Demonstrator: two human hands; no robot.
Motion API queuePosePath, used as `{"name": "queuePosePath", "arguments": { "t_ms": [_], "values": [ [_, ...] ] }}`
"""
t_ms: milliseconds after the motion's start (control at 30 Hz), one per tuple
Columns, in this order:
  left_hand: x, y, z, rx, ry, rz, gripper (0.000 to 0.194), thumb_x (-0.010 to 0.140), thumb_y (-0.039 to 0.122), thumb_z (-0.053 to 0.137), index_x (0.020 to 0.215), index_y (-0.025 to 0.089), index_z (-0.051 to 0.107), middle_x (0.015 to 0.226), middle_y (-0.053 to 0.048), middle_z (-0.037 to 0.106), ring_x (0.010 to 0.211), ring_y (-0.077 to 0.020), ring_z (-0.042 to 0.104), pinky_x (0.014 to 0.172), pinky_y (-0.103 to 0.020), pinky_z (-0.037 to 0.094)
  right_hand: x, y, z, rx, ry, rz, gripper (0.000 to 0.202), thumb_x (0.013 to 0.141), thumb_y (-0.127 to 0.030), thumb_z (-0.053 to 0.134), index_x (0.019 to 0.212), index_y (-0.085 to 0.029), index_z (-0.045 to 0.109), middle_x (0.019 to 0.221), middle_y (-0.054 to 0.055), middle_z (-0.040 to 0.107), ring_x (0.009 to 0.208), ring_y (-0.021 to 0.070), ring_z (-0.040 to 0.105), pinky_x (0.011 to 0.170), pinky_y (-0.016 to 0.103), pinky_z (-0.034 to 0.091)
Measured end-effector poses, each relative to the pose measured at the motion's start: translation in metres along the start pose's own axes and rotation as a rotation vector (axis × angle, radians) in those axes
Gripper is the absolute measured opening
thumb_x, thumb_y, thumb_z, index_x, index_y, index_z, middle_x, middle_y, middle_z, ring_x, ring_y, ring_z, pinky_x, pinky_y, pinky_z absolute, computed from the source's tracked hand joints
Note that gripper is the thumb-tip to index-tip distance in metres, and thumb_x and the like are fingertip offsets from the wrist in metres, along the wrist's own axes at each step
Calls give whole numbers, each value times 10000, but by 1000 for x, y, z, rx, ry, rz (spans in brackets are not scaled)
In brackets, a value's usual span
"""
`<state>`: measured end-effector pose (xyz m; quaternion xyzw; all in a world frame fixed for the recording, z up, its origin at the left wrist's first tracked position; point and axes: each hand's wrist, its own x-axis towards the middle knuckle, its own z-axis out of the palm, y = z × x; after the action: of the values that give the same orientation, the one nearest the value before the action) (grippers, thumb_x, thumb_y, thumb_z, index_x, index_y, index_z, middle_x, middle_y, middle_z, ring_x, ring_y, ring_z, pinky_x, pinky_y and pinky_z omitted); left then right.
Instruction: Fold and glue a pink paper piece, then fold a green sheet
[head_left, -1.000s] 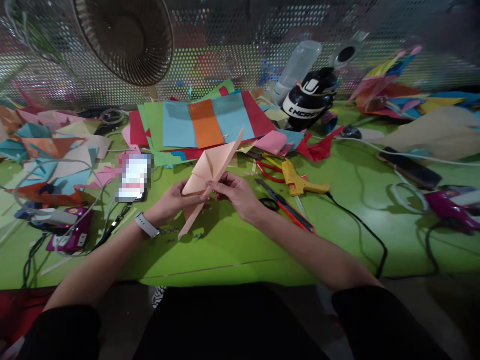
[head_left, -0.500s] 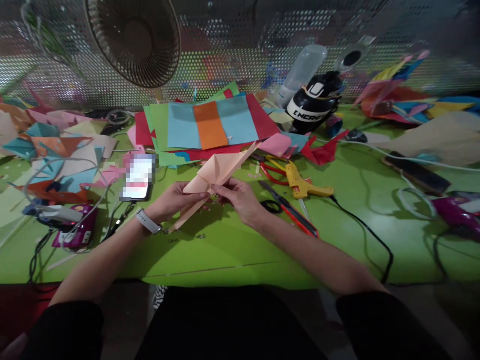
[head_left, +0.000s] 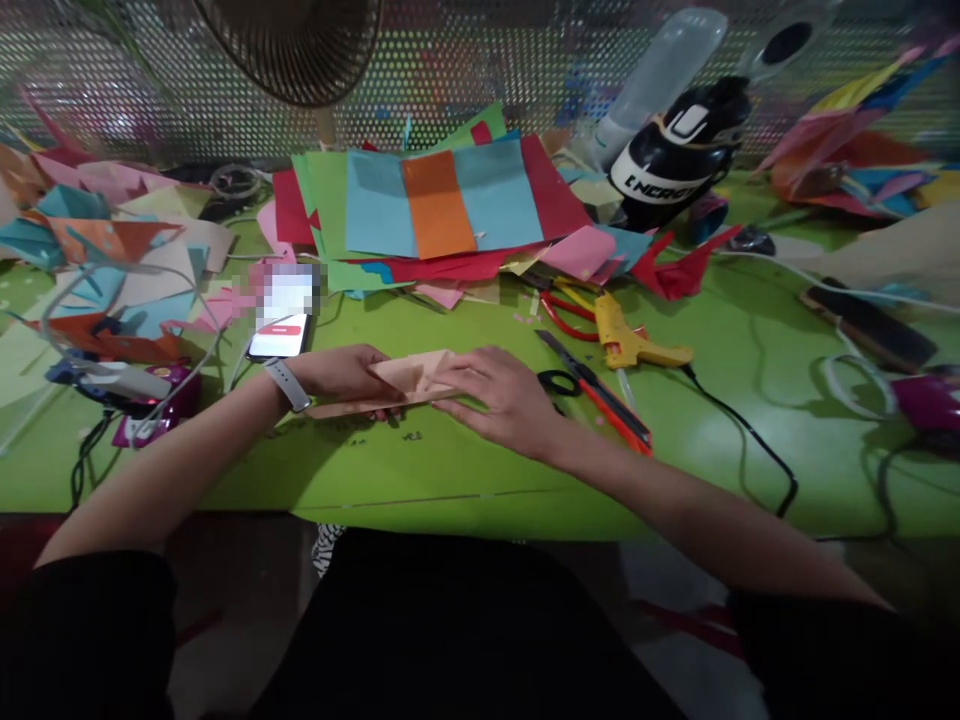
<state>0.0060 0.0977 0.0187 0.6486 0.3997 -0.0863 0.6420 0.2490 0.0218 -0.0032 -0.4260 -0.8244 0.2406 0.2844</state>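
Note:
A piece of folded peach paper (head_left: 409,376) lies between my hands, low over the green table (head_left: 450,470). My left hand (head_left: 349,374) grips its left part, with fingertips showing under the lower edge. Across its right end rests my right hand (head_left: 499,395), fingers stretched out and slightly apart over the paper. Part of the paper is hidden behind both hands. To the left of my left hand a phone (head_left: 279,340) with a lit, partly blurred screen lies on the table.
Stacked coloured paper (head_left: 435,205) lies behind my hands. On the right are a yellow glue gun (head_left: 630,340) with a black cord, a red utility knife (head_left: 611,410) and scissors (head_left: 566,310). Folded paper shapes (head_left: 112,245) crowd the left; a black bottle (head_left: 675,160) stands at back right.
The peach paper has gone from raised and tilted to lying lower and flatter. My right hand has opened from a pinch and spread over it. The camera view has shifted.

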Motion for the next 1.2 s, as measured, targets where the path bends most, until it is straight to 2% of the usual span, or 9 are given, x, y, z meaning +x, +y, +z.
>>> {"name": "queuePosePath", "arguments": {
  "t_ms": [100,233,333,433,533,833,933,1033,1200],
  "values": [
    [-3,9,-3,277,60,24,337,780,453,674,965,173,709,861,-78,764,728,-212,699,633,-300,515,8,12,16,-136,-44,-162,243,939,-333,594,1089,-191,723,1068,114,685,973,258,610,838,423,491],
    [-24,10,6,780,580,134,663,704,581,730,1185,140,614,1085,-138,707,922,-290,671,757,-372,513,11,24,26,-141,-49,-149,199,949,-300,575,1011,-199,735,1004,92,675,928,230,598,791,383,487],
    [-35,1,22,944,818,405,581,831,526,669,1290,181,572,1336,-156,584,1209,-332,545,976,-476,446,9,24,26,-139,-42,-163,182,950,-272,565,986,-214,733,1044,81,674,956,225,593,825,387,482],
    [-30,-11,35,982,652,563,381,914,410,617,1239,211,620,1255,-117,639,1140,-277,580,965,-435,465,8,21,24,-163,-54,-163,188,949,-258,557,992,-199,730,1039,85,675,956,234,591,834,396,482],
    [-19,-19,39,983,530,578,338,926,304,599,1253,222,625,1225,-111,658,1092,-258,601,939,-418,485,8,19,26,-199,-67,-129,230,943,-294,569,1088,-183,709,1046,102,668,962,255,578,828,414,481],
    [-11,-30,42,936,737,628,357,902,242,616,1254,193,573,1275,-144,606,1172,-286,568,977,-482,497,11,16,26,-248,9,-96,256,908,-304,594,1135,-198,647,1198,125,613,1079,297,536,934,481,446],
    [-11,-33,44,892,772,588,460,867,259,665,1285,146,510,1376,-199,542,1252,-320,538,1006,-511,496,12,17,26,-232,46,-61,480,904,-430,595,1311,-182,542,1321,154,570,1202,322,508,1007,506,420],
    [-10,-35,48,881,814,573,626,873,339,674,1394,134,397,1437,-225,504,1323,-343,502,1049,-542,469,14,22,28,-262,-56,-50,777,894,-593,545,1507,-169,324,1528,179,410,1385,355,384,1083,557,358],
    [-8,-38,54,919,826,553,557,926,323,601,1387,89,394,1335,-228,601,1235,-334,590,1003,-500,515,13,28,32,-296,-138,-94,691,946,-540,497,1496,-140,371,1484,171,492,1360,317,456,1129,551,331]
  ]
}}
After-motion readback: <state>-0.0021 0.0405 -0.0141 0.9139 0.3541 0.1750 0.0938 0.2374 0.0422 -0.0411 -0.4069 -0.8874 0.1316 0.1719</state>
